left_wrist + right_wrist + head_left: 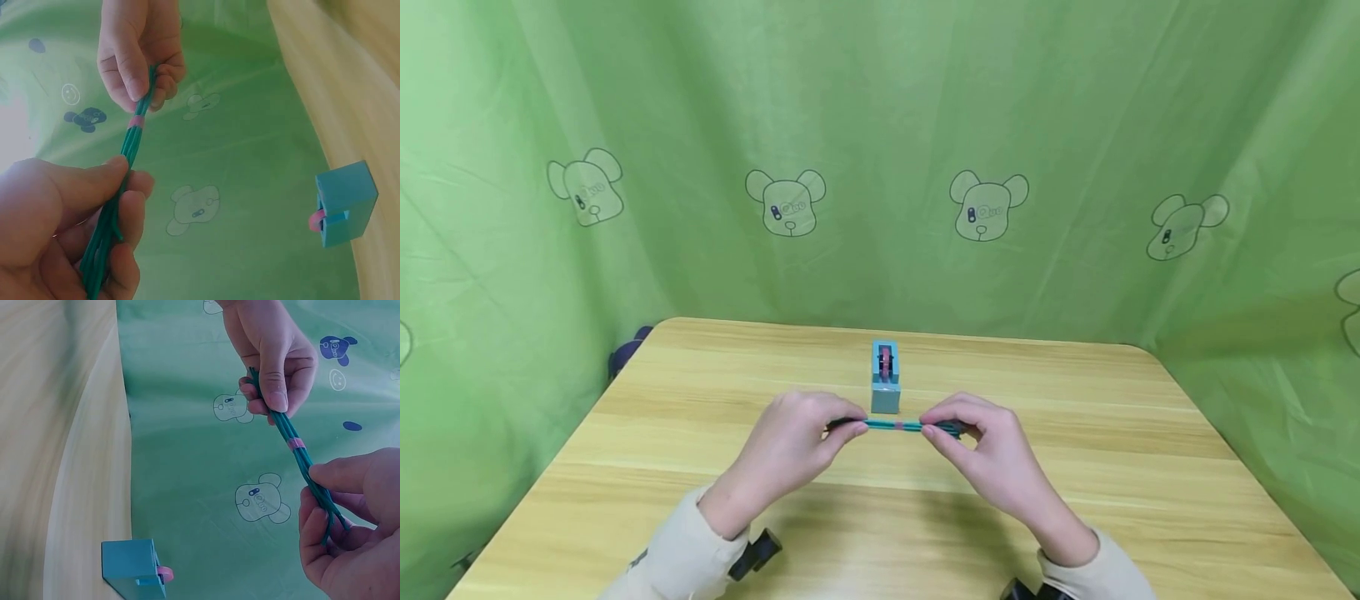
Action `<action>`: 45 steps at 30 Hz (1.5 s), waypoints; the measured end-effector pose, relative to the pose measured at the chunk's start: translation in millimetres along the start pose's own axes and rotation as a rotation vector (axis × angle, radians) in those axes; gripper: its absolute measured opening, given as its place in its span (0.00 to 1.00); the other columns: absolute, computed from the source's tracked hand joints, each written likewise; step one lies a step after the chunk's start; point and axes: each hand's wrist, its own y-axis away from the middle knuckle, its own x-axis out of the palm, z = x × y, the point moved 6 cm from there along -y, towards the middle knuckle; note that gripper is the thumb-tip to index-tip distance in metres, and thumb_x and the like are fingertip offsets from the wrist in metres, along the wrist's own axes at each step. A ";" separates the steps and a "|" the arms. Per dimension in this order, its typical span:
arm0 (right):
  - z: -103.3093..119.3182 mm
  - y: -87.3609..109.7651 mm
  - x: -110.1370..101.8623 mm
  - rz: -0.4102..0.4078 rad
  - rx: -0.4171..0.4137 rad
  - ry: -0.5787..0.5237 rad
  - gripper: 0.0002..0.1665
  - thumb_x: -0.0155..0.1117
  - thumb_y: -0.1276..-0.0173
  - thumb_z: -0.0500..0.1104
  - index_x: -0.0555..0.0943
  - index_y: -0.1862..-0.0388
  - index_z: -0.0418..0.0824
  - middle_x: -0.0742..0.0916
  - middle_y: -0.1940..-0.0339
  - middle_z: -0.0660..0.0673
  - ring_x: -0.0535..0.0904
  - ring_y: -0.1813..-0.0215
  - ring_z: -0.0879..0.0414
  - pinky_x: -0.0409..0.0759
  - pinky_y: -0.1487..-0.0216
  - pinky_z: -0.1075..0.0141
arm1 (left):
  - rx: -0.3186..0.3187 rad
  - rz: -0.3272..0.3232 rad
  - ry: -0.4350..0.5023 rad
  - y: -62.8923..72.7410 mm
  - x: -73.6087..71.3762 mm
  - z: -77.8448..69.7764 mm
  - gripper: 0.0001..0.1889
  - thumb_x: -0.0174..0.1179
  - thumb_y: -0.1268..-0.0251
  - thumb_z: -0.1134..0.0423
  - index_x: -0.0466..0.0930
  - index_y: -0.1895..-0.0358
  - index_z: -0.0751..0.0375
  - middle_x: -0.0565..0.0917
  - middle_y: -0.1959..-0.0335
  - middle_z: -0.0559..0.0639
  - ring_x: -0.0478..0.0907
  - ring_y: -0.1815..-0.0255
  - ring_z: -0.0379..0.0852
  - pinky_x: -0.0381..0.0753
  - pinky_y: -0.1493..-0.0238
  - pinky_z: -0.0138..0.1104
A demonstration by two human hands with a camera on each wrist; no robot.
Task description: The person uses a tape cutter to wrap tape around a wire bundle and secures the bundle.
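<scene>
A bundle of thin green wire-like strands [878, 424] is held level above the table, a band of pink tape [135, 121] wrapped round its middle. My left hand [793, 437] pinches one end between thumb and fingers. At the other end, my right hand [992, 450] grips in the same way, its thumb close to the band. Loose strand tips stick out past the right fingers in the right wrist view. Just beyond the bundle stands a blue tape dispenser [885, 398] with a pink roll [885, 363] in it, apart from both hands.
The wooden table [1075, 392] has rounded far corners. A green curtain [880, 100] printed with bear faces hangs behind it and along both sides. Something dark purple [623, 357] shows past the far left edge.
</scene>
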 end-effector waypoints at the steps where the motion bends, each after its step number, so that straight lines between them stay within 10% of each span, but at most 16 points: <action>1: -0.4 0.6 0.2 0.002 -0.002 0.008 0.07 0.71 0.36 0.34 0.88 0.62 0.45 0.87 0.63 0.54 0.81 0.61 0.56 0.83 0.56 0.65 | 0.008 -0.003 -0.002 0.8 0.6 0.0 0.03 0.70 0.38 0.62 0.90 0.63 0.52 0.87 0.69 0.38 0.77 0.73 0.28 0.76 0.72 0.27; 45: -28.3 26.1 25.2 0.102 -0.002 0.120 0.06 0.71 0.36 0.37 0.87 0.65 0.49 0.85 0.67 0.58 0.79 0.68 0.62 0.80 0.68 0.68 | 0.023 0.115 -0.025 31.6 33.6 14.6 0.03 0.70 0.39 0.60 0.90 0.66 0.54 0.87 0.71 0.39 0.79 0.73 0.30 0.78 0.71 0.27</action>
